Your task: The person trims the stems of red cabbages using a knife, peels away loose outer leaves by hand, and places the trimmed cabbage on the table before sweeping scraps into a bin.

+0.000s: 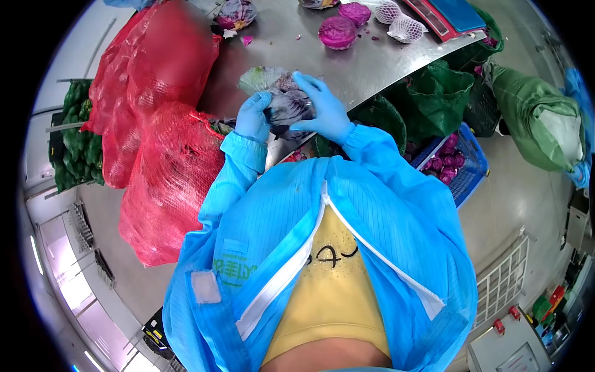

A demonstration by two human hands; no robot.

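Note:
Both my hands, in blue gloves, are at the near edge of the steel table [384,67], around a dark purple cabbage [289,106] with loose outer leaves. My left hand [254,116] holds its left side, fingers bent against the leaves. On the right side, my right hand [323,110] grips it between the thumb below and the fingers above. A greenish outer leaf [263,79] spreads out just beyond the cabbage. Farther up the table lie peeled bright purple cabbages [338,32] and an unpeeled one [236,13].
Red mesh sacks [176,173] stand close on the left. White foam nets [406,29] and a red-and-blue scale [452,17] are at the back right. Green sacks [437,98] and a blue crate [474,162] with purple cabbages stand below the table's right side.

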